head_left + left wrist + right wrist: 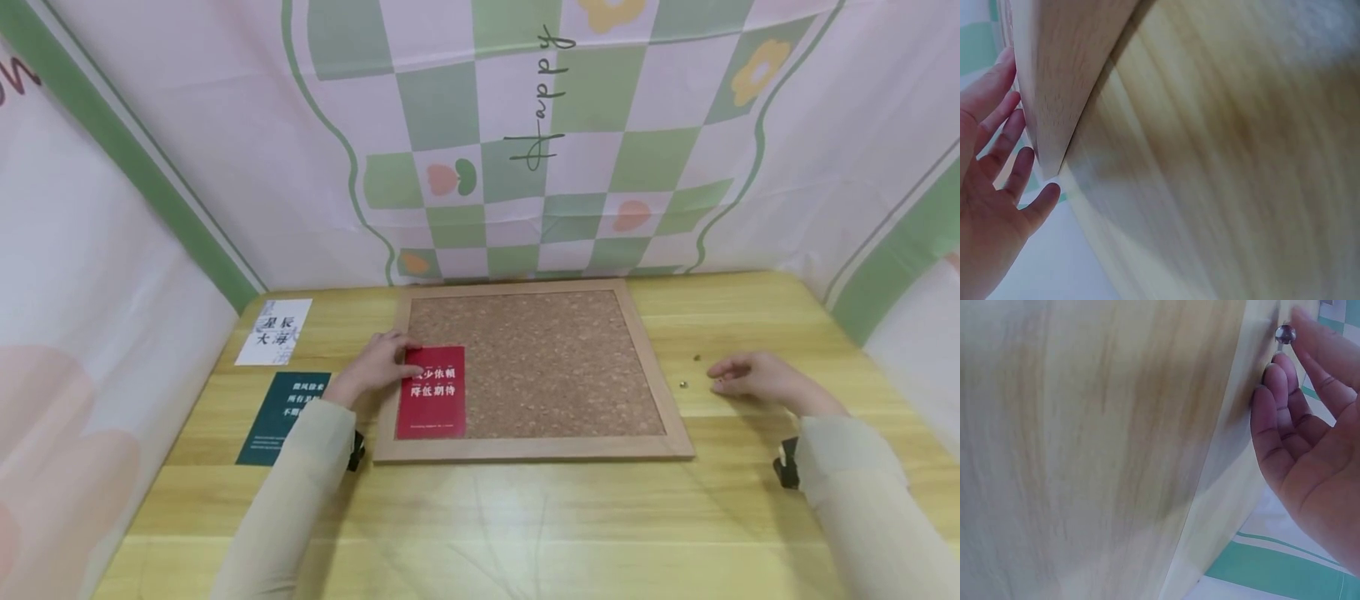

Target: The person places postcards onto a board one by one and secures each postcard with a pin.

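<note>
A red card with white lettering (438, 408) lies over the left part of a wood-framed cork board (547, 367). My left hand (378, 367) rests at the card's upper left corner, thumb on the card and fingers over the frame. In the left wrist view, the left hand (997, 169) has its fingers spread beside the frame's edge (1063, 75). My right hand (761, 381) is above the table right of the board, thumb and forefinger close together. At their tips in the right wrist view is a shiny round-headed pin (1285, 334), which the right hand (1310, 437) seems to pinch.
Two small metallic pins, one nearer (683, 384) and one farther (697, 357), lie between the board and my right hand. A white card (273, 333) and a dark green card (273, 417) lie at the left. A patterned cloth (517, 100) hangs behind the wooden table (525, 525).
</note>
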The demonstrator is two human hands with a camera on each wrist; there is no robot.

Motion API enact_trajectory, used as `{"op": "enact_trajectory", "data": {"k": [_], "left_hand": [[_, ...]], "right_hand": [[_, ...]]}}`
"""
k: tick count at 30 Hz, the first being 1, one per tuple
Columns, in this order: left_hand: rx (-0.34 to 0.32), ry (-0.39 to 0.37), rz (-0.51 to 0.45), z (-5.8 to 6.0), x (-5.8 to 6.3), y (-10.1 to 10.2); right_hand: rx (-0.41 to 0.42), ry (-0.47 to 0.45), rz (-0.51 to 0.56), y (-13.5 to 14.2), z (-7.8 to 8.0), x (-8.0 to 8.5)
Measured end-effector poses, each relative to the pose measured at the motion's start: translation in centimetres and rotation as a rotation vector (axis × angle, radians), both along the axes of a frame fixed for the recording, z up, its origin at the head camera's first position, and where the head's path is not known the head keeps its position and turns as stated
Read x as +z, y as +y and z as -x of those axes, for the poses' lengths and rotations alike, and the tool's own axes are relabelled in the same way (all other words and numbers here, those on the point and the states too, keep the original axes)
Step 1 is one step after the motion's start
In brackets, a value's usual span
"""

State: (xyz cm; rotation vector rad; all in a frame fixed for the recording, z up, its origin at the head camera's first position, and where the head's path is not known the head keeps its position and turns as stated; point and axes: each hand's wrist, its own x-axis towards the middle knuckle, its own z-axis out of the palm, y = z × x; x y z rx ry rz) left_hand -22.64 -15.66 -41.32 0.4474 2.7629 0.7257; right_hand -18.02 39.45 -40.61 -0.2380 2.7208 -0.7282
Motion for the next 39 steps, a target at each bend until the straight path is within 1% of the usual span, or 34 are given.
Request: {"op": "enact_trajectory", "data": {"k": [3,7,10,16,19,24,32,37,39], "left_hand": [[0.016,-0.023,-0.022,0.0,0.1,0.0],[0.018,-0.030,-0.042,0.0,0.3,0.1],[0.005,-0.004,-0.039,0.0,0.3,0.1],[0.001,0.064,-0.015,0.2,-0.1,0.3],[0.024,0.070,-0.018,0.2,-0.2,0.5],[0.090,0.040,-0.062,0.2,-0.5,0.6],[0.151,0.010,-0.107,0.3,-0.6,0.5],[0.167,-0.002,-0.114,0.5,-0.7,0.4],[0.160,0.000,-0.114,0.5,-0.7,0.3]], "right_hand": [[-0.004,0.000,0.000,0.1,0.0,-0.1],[-0.017,-0.005,-0.001,0.3,-0.1,-0.2],[-0.031,0.000,-0.012,0.5,-0.1,-0.3],[-0.032,-0.012,0.021,0.5,0.0,-0.4],[-0.027,-0.019,0.029,0.4,0.0,-0.4],[-0.018,-0.013,0.021,0.1,-0.1,-0.3],[-0.031,-0.030,0.002,0.1,-0.1,-0.4],[-0.034,-0.037,-0.013,0.2,0.0,-0.5],[-0.037,-0.037,-0.017,0.2,0.0,-0.5]]}}
